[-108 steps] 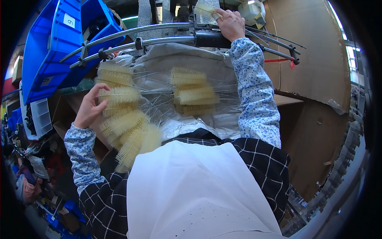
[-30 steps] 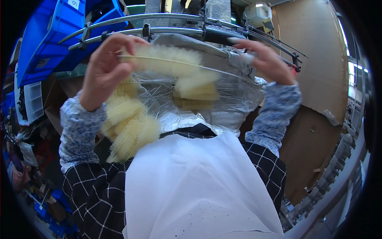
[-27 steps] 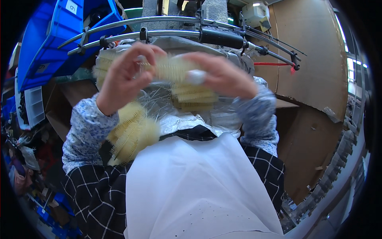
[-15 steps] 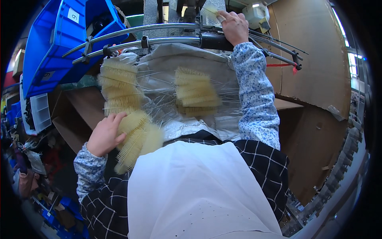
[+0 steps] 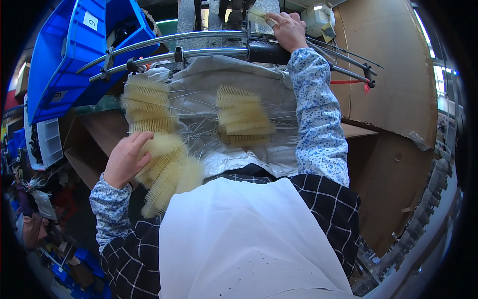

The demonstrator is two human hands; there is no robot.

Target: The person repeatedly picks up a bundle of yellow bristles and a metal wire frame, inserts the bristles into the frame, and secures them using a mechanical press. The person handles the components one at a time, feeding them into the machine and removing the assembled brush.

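Observation:
My left hand (image 5: 124,158) is at the left of my lap, thumb and fingers curved round the bristly end of a pale yellow wire brush (image 5: 167,144). That brush lies on top of a pile of similar brushes (image 5: 162,187). At the far side, my right hand (image 5: 289,31) pinches a small pale yellow brush (image 5: 257,13) beside the machine, with a white wrap on one finger. The pinched end is partly hidden by the fingers. Another stack of yellow brushes (image 5: 244,114) lies in the middle of the grey cloth (image 5: 199,79), its thin wire stems sticking out sideways.
Two curved metal rails (image 5: 199,52) cross in front of the machine (image 5: 234,20). Blue bins (image 5: 67,65) stand tilted at the left, above a clear plastic box (image 5: 50,142). Large cardboard sheets (image 5: 388,65) rise at the right. A white container (image 5: 318,19) is behind my right hand.
My left hand has moved slightly up and left, and the brush at its fingers has shifted with it. My right hand stays by the machine, its fingers a little changed in pose.

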